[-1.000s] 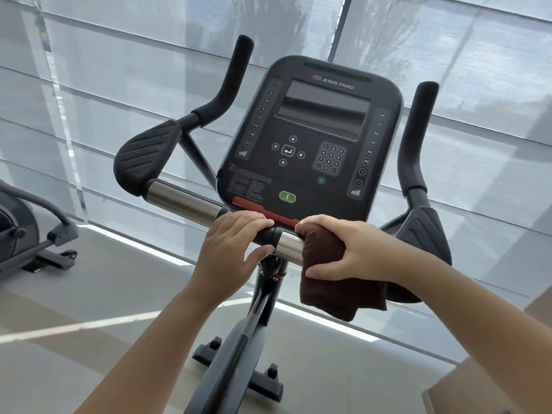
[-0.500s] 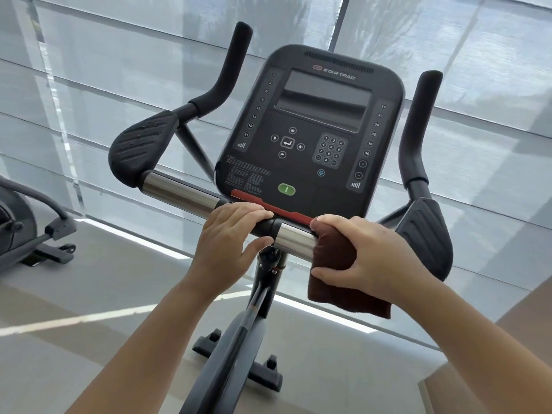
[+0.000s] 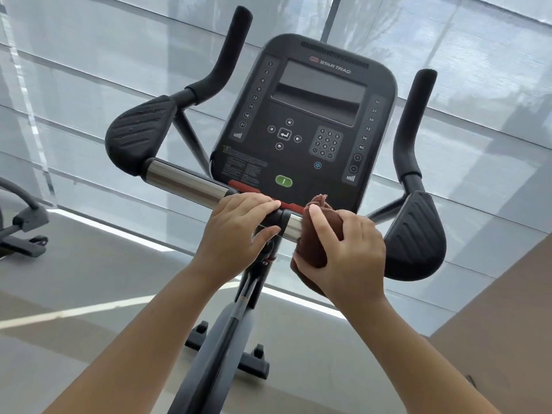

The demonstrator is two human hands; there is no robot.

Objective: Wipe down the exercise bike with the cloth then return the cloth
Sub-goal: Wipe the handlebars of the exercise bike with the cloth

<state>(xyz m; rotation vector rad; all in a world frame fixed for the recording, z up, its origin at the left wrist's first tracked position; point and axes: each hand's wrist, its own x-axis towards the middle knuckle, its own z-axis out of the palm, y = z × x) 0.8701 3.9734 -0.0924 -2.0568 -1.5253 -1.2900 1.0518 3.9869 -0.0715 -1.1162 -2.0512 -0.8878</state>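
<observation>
The exercise bike fills the middle of the view, with its black console (image 3: 304, 124) above a chrome handlebar (image 3: 185, 182). My left hand (image 3: 239, 231) grips the black centre clamp of that bar. My right hand (image 3: 346, 252) is closed on a dark brown cloth (image 3: 313, 234), wrapped around the short chrome section of the bar just right of the clamp. Part of the cloth bunches up above my fingers and part hangs below my palm. Black elbow pads sit at the left (image 3: 140, 130) and right (image 3: 415, 237) ends of the bar.
Upright black grips rise at the left (image 3: 230, 52) and right (image 3: 415, 115) of the console. The bike's post and base feet (image 3: 254, 360) stand on the grey floor. Another machine (image 3: 21, 222) sits at the left edge. Shaded windows lie behind.
My right hand has re-gripped the cloth, now bunched tighter around the bar with a fold poking up above my fingers; less of it hangs below. My left hand stays on the clamp.
</observation>
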